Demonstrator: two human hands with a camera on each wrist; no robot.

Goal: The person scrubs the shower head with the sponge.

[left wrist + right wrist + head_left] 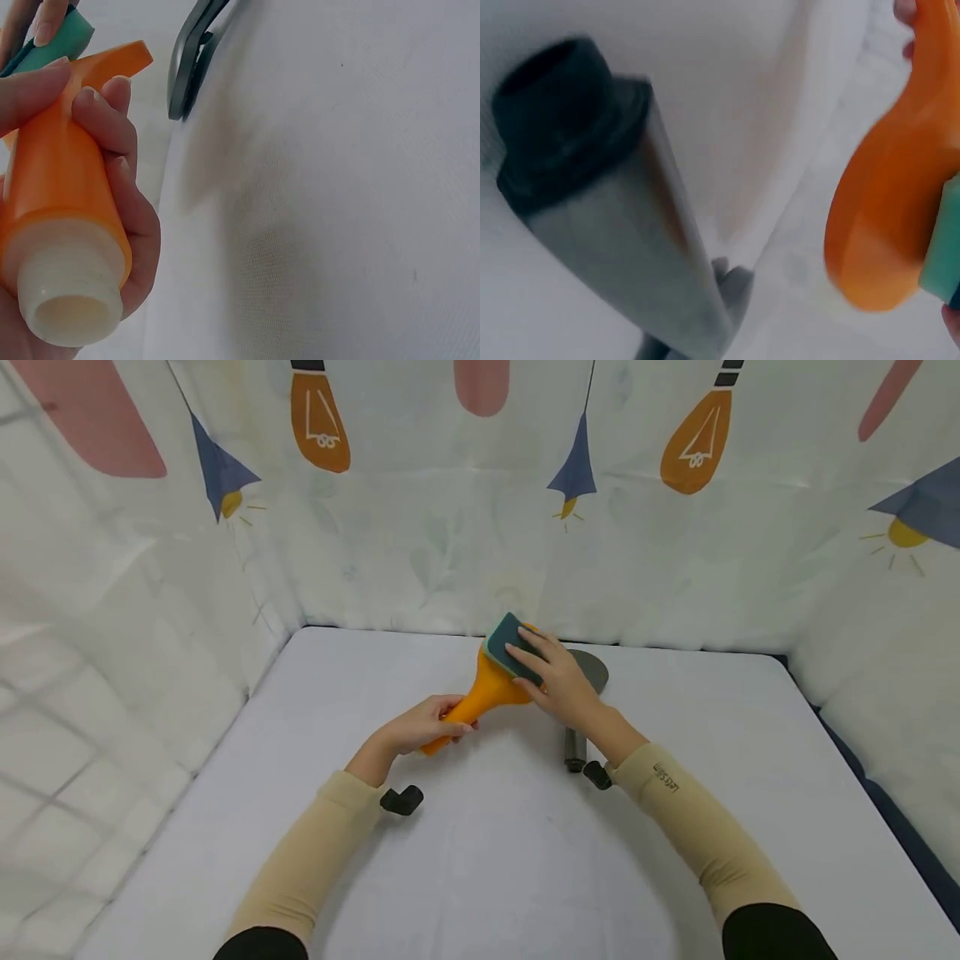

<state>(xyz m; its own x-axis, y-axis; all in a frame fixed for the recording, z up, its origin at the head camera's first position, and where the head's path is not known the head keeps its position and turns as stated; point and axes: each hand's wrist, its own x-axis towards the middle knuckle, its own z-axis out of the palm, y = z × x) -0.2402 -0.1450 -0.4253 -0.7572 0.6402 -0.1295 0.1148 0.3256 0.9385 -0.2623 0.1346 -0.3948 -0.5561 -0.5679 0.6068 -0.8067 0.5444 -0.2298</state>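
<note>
A person's two bare hands hold an orange tool (491, 687) above the far middle of a white table (480, 852). The left hand (420, 725) wraps its handle, fingers curled round it and thumb laid along it. The right hand (561, 675) presses a green sponge (504, 636) with a darker face against the tool's broad, fan-shaped head; its fingers are spread and fairly straight across that dark face. Whether the thumb hooks the sponge's edge, I cannot tell.

The step in hand looks like wiping or scrubbing the head. The next move seems to call for a steady left grip and light, even pressure as the sponge is drawn across the surface.

The tool's long axis runs slantwise, from the handle at the near left to the head at the far right. Its hollow white handle end (71, 300) points near and left, back towards the person.

A grey tool (592, 670) lies on the table just right of the orange one, its rounded head far and its handle near, partly hidden by the right forearm.
</note>
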